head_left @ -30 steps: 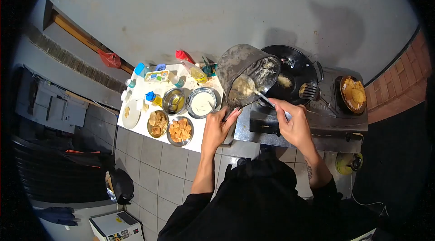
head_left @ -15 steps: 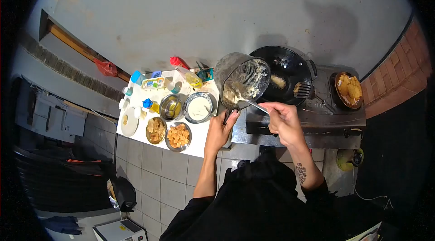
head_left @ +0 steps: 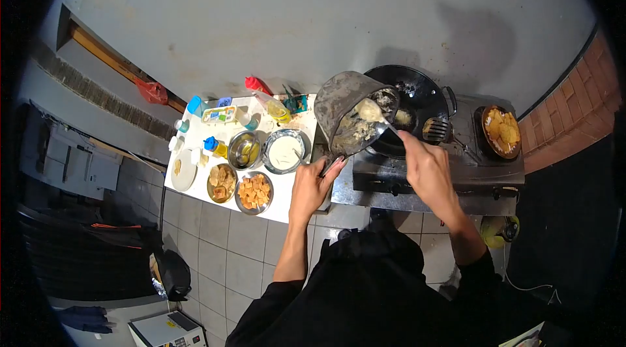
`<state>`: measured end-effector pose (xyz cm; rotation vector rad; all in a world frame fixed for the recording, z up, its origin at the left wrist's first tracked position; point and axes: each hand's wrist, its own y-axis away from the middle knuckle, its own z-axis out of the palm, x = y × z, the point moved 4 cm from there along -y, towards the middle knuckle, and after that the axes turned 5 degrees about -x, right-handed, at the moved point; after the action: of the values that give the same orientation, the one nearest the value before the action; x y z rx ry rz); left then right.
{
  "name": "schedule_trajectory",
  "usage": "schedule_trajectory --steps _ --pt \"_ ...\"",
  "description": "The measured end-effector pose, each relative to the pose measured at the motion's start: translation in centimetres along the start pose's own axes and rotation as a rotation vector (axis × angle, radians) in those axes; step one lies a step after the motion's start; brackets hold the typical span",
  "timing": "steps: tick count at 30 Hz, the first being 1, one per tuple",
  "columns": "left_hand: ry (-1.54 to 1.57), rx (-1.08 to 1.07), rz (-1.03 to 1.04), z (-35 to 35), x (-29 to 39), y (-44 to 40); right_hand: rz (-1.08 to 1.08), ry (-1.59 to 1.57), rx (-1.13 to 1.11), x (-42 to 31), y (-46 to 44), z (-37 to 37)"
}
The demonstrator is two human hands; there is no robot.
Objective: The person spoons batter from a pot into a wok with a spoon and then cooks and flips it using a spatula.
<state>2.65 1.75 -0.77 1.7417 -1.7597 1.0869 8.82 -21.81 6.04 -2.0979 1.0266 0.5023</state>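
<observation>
Left hand (head_left: pixel 312 189): grip clasped on near side of blackened pot (head_left: pixel 339 96). Pot tilted, mouth toward wok (head_left: pixel 427 96), overlapping its left edge in this view; white surface (head_left: pixel 280 207) to the left. Right hand (head_left: pixel 430 174): grip closed round handle of spoon (head_left: pixel 390 126), bowl inside pot, loaded with pale mixture (head_left: pixel 370 111). Slotted spatula (head_left: pixel 438 129) at wok's near right rim.

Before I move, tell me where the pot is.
In the head view, the pot is just right of centre, tilted, overlapping the left side of the wok, the left hand gripping its near edge.
</observation>
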Motion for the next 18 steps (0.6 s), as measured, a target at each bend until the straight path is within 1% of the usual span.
schedule_trajectory --steps 2,4,8,10,11,13,14,15,16,17,18 --pt "-0.004 0.036 0.057 -0.1 0.7 0.0 -0.026 0.023 -0.023 -0.5 0.0 0.4" --pt "-0.028 0.018 0.038 -0.2 0.8 -0.1 -0.006 -0.067 -0.072 -0.5 -0.1 0.8" --pt "-0.128 -0.031 0.015 -0.8 2.1 -0.4 0.025 -0.155 -0.08 -0.2 0.2 1.5" --pt "-0.112 -0.053 -0.004 -0.8 2.1 -0.4 0.13 -0.21 -0.152 0.3 0.1 1.6" --pt "-0.095 -0.077 -0.02 -0.7 2.1 -0.5 0.132 -0.21 -0.149 0.7 0.2 1.9" --pt "-0.063 -0.091 -0.031 -0.2 1.4 -0.5 0.062 -0.37 -0.062 2.0 0.5 2.9" --pt "-0.031 -0.102 -0.044 0.0 1.0 -0.4 0.063 -0.371 -0.06 2.8 0.6 3.4" --pt "-0.032 -0.104 -0.044 0.3 0.6 -0.4 0.06 -0.465 -0.061 3.4 0.6 4.0" --pt "-0.011 -0.094 -0.019 0.6 0.3 -0.4 0.055 -0.559 -0.062 3.9 0.7 4.2" --pt "0.012 -0.085 0.006 0.8 0.3 -0.4 0.058 -0.559 -0.061 4.2 0.9 3.9" --pt "0.012 -0.086 0.006 0.9 0.3 -0.4 0.255 -0.789 -0.143 4.7 1.0 4.1"
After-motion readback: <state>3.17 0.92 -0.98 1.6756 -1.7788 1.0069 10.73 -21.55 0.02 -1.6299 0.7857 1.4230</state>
